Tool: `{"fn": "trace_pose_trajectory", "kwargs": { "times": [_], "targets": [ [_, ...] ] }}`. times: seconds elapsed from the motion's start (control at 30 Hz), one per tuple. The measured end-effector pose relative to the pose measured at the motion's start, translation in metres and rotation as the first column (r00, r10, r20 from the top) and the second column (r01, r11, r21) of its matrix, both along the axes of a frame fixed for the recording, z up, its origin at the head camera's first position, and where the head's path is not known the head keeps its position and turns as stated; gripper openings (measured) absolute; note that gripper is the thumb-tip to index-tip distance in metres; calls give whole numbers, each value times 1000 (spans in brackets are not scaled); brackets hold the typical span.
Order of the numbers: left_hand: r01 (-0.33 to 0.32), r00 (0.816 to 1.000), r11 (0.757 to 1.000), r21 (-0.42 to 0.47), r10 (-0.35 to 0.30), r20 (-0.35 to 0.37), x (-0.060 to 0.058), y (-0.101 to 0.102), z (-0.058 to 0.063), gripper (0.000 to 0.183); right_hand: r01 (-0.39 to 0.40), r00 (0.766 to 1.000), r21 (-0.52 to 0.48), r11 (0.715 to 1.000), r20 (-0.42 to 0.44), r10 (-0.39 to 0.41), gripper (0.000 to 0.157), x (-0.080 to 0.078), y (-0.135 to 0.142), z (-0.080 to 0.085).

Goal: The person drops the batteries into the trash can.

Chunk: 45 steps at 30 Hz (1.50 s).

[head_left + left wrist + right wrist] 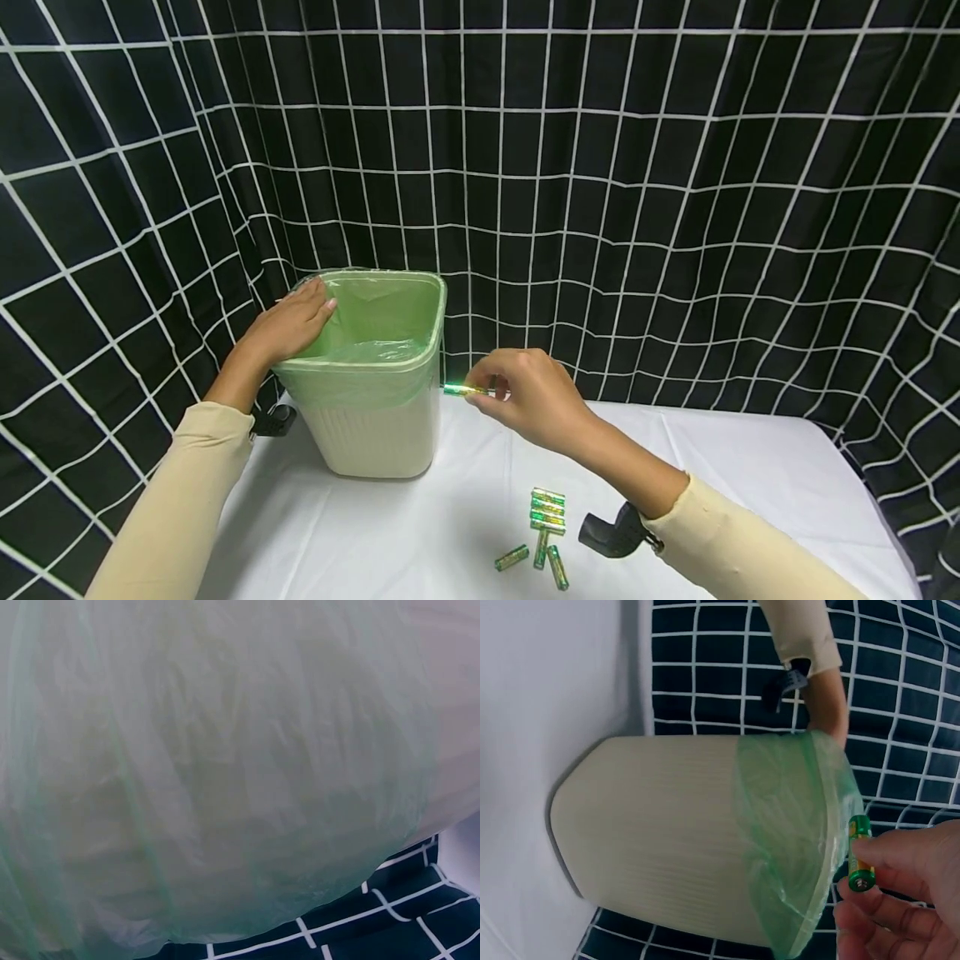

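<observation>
My left hand (294, 321) rests over the left rim of a pale bin (378, 442), its fingers fairly straight. A thin green bag (382, 312) lines the bin and folds down over the outside of the rim. Between thumb and fingers my right hand (536, 400) pinches a green and gold battery (459, 389), just right of the bin. In the right wrist view the battery (860, 859) shows its end with the small metal tip, close by the bag-covered rim. The left wrist view is filled by the wrinkled bag (225, 765) on the bin's outside.
Several more green and gold batteries (548, 510) lie on the white tablecloth (420, 533) below my right hand, some side by side in a row and others loose in front. A black curtain with white grid lines (562, 208) hangs behind and at the left.
</observation>
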<state>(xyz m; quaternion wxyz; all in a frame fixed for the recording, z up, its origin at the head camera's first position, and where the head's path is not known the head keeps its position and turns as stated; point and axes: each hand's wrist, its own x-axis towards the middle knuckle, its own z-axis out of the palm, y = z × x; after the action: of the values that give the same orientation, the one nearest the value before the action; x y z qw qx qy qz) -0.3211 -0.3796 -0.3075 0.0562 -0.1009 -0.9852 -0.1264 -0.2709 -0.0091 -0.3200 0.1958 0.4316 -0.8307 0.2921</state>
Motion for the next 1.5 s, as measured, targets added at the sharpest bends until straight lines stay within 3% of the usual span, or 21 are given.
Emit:
{"fn": "trace_pose_trajectory", "kwargs": {
  "times": [0.3, 0.7, 1.2, 1.5],
  "targets": [
    [3, 1000, 1000, 9, -3, 1, 1, -4, -4, 64, -10, 1000, -1, 1000, 8, 10, 8, -14, -20, 14],
    [2, 1000, 1000, -5, -2, -6, -1, -2, 0, 62, -1, 1000, 16, 1000, -4, 1, 6, -31, -48, 36],
    [-11, 1000, 1000, 1, 11, -16, 0, -4, 3, 62, 23, 1000, 51, 998, -19, -22, 5, -58, -81, 48],
    [-7, 1000, 1000, -4, 7, -24, -1, -1, -1, 62, 77, 997, 116, 990, -12, -76, 4, -69, -92, 44]
  ]
}}
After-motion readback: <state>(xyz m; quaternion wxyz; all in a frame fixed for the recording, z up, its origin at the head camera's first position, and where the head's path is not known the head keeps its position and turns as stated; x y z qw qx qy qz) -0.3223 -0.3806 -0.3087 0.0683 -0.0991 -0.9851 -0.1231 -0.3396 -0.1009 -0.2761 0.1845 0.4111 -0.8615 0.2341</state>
